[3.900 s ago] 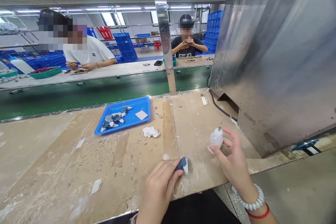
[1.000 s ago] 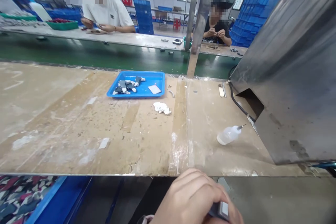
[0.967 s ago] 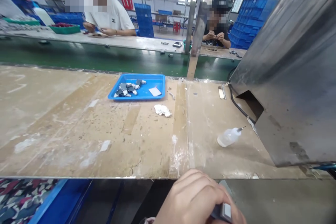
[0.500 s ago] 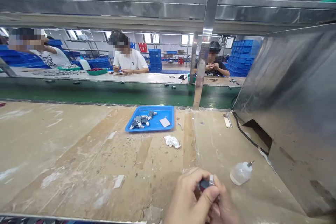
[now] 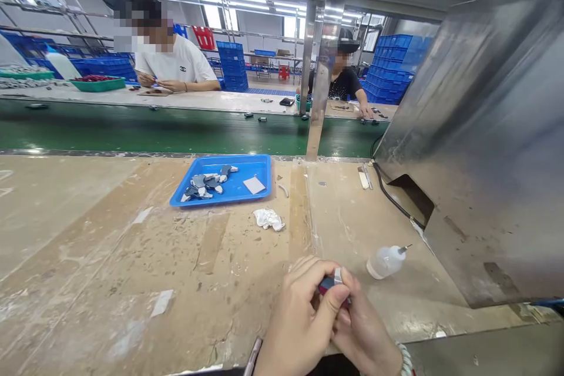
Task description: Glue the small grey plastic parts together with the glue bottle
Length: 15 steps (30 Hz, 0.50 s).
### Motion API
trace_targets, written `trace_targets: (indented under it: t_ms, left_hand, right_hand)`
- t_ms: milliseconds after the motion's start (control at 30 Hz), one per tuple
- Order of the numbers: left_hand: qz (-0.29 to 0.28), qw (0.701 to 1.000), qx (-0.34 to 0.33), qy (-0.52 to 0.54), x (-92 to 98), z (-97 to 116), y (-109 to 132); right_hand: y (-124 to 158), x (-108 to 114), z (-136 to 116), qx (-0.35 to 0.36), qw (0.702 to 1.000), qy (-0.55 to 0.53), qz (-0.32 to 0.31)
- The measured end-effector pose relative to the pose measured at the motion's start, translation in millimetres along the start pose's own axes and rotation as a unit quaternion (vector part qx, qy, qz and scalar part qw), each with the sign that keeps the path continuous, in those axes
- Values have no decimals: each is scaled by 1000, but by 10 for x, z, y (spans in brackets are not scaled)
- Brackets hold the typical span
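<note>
Near the bench's front edge, my left hand [image 5: 304,311] and my right hand [image 5: 359,320] are closed together around a small dark grey and red part [image 5: 326,285] with a light grey end. Fingers cover most of this part, so its full shape is hidden. To the right of my hands, a clear squeeze bottle with a needle tip [image 5: 385,262] leans on the worktop. A crumpled white tissue [image 5: 268,219] lies beyond my hands. Farther off, a blue tray [image 5: 233,198] holds several grey and white pieces [image 5: 205,183] and a flat pale square [image 5: 254,185].
A metal housing [image 5: 484,158] stands at the right, with a black cable [image 5: 396,205] along its base. A metal post [image 5: 324,70] rises behind the worktop [image 5: 110,258]. Past it runs a green conveyor belt [image 5: 176,132] carrying small parts. Two co-workers sit across from me.
My view has tilted down and turned right, shifting the scene up and left. Both hands still hold the small part. The co-worker at right has lowered an arm toward the belt.
</note>
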<state>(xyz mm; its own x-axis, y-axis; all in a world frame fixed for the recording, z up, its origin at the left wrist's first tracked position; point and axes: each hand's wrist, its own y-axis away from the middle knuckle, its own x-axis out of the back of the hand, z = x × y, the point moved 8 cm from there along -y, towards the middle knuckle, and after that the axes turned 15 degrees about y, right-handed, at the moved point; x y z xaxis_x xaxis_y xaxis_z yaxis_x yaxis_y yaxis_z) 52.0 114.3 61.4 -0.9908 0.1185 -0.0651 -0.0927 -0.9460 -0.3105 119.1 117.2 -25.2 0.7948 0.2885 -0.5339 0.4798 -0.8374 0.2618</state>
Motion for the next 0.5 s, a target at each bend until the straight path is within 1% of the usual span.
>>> trace_targets:
  t_ms: [33, 100, 200, 267, 367, 433, 500]
  left_hand:
    - [1, 999, -25, -27, -16, 65, -2]
    - [-3, 998, -50, -48, -60, 136, 0]
    - [-20, 995, -86, -50, -131, 211, 17]
    - [-37, 991, -115, -59, -178, 266, 41]
    - [-64, 983, -159, -68, -246, 348, 91]
    - [-90, 977, -181, -68, -305, 382, 130]
    - [-117, 974, -183, -68, -364, 381, 158]
  right_hand:
    - [6, 26, 2, 3, 1000, -5, 11]
    - [26, 70, 1, 14, 999, -21, 29]
    - [74, 92, -43, 47, 998, -27, 25]
    - [125, 110, -107, 85, 996, 5, 23]
    - [222, 175, -206, 145, 984, 86, 50]
    - [269, 206, -221, 164, 976, 130, 62]
    - [289, 236, -197, 171, 969, 161, 71]
